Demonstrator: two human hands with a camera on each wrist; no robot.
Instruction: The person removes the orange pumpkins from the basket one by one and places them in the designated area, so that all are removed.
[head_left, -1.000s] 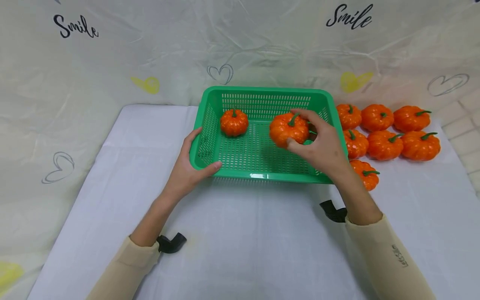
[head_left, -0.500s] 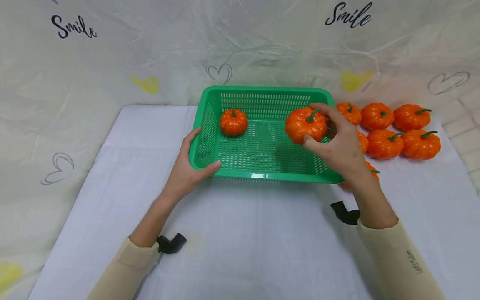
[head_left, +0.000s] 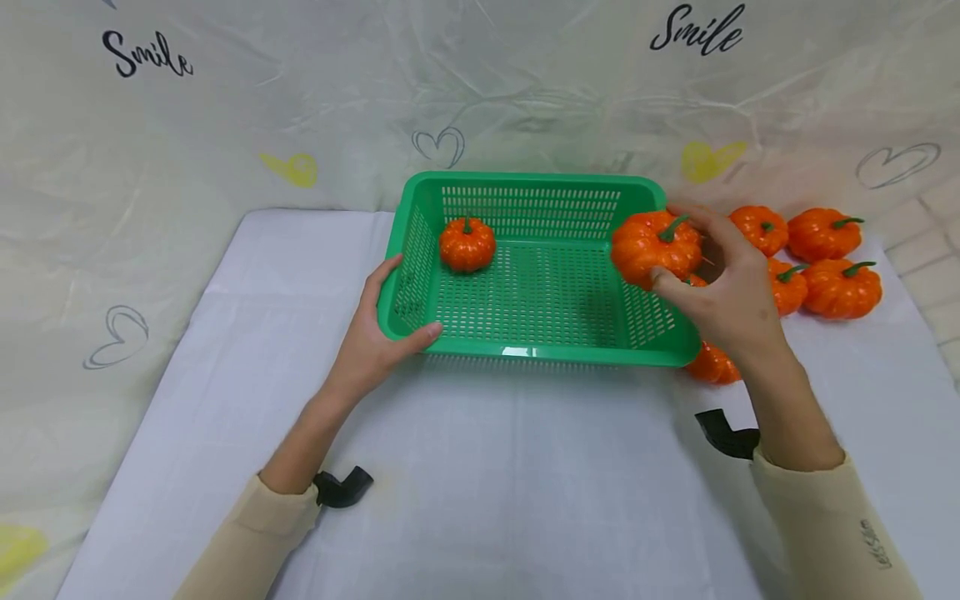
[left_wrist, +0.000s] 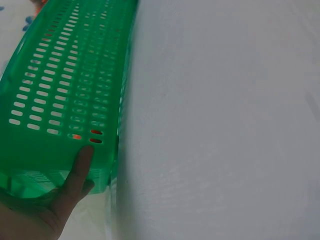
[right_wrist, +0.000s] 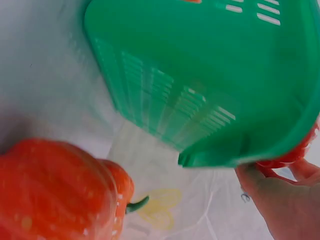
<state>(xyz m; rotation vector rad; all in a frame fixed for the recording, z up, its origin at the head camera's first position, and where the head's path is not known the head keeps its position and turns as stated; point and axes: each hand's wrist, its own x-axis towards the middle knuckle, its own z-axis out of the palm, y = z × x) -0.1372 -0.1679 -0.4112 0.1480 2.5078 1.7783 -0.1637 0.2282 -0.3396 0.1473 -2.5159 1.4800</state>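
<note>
A green slotted basket (head_left: 570,355) stands at the back middle of the table. One orange toy pumpkin (head_left: 467,247) sits in its left part. My left hand (head_left: 369,337) grips the basket's front left corner, the thumb at the front rim and the fingers along the left side. In the left wrist view a finger (left_wrist: 78,172) presses on the green wall. My right hand (head_left: 738,296) holds another orange pumpkin (head_left: 643,248) above the basket's right rim, its green stem upward. In the right wrist view that pumpkin (right_wrist: 287,159) shows only partly behind the rim.
Several orange pumpkins (head_left: 842,290) stand in rows to the basket's right, some hidden behind my right hand. One pumpkin (head_left: 714,365) lies nearest the basket's front right corner. A white cloth (head_left: 480,467) covers the table, and a printed sheet (head_left: 525,92) hangs behind.
My right hand has moved to the right with the pumpkin, from over the basket's inside to its right rim. The left hand stays at the corner.
</note>
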